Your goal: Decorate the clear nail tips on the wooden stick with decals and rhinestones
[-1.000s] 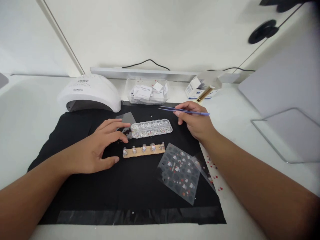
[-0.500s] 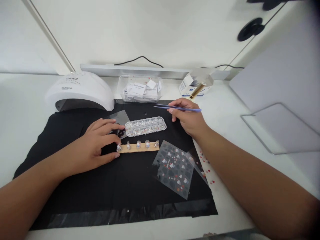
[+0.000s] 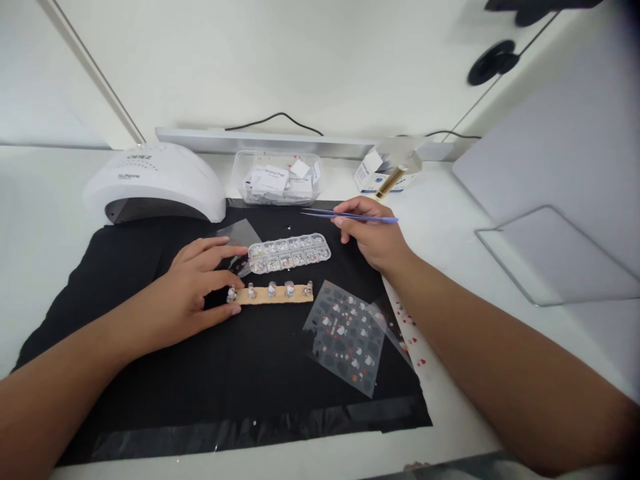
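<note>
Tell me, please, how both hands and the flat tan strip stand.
Left hand at left end of the strip. Right hand holding slim purple tweezers. Five decorated nail tips on strip. Possible obstacle: clear rounded plastic case just beyond.

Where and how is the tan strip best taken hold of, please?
Probably near its left end, from the left, thumb and finger on opposite long edges, as the left hand is placed: the tan strip is narrow, with nail tips on top.

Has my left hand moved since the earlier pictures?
Yes: against the rhinestone case, your left hand has shifted slightly right, its thumb now at the tan strip.
</note>
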Demonstrator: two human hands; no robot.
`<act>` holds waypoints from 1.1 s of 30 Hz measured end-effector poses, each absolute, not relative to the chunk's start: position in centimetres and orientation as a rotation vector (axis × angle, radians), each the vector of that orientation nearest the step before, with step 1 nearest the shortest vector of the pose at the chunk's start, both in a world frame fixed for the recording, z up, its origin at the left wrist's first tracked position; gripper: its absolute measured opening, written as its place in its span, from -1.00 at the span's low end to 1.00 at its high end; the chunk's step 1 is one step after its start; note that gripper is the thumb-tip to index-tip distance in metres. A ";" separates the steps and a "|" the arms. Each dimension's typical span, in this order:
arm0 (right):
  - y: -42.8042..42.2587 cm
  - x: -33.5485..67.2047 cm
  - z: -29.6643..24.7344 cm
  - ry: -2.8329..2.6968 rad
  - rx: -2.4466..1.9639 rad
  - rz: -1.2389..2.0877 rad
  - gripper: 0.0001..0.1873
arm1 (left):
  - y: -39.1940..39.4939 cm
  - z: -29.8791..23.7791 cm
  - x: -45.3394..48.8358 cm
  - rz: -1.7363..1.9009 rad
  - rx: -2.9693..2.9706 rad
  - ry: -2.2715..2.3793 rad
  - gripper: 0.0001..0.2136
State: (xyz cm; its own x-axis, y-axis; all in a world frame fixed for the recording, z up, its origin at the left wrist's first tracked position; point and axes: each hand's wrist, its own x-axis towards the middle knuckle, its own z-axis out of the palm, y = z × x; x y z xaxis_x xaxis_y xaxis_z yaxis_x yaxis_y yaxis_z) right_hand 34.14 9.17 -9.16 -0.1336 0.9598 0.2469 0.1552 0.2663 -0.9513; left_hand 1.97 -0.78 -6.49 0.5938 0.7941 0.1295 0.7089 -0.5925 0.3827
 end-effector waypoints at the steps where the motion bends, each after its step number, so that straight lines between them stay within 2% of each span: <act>1: 9.2 34.2 -9.2 -1.537 -1.078 1.002 -0.84 | -0.8 -6.5 1.9 0.436 2.543 1.228 -0.81; 11: 9.1 34.1 -9.2 -1.522 -1.043 1.028 -0.89 | -1.0 -5.2 1.9 0.493 2.599 1.166 -0.85; 24: 9.2 34.1 -9.3 -1.510 -1.045 1.035 -0.86 | -1.2 -4.7 1.9 0.513 2.614 1.016 -0.92; 33: 9.3 34.2 -9.4 -1.512 -1.057 1.037 -0.86 | -1.4 -4.9 1.8 0.619 2.586 0.976 -0.91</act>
State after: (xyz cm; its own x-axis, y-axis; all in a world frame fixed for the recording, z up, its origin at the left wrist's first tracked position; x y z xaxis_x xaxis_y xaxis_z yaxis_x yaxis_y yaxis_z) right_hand 34.17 9.25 -9.35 -0.1394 0.9610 0.2390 0.1233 0.2563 -0.9587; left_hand 1.77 -1.43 -4.90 0.6752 0.6804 0.2847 0.5476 -0.7211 0.4245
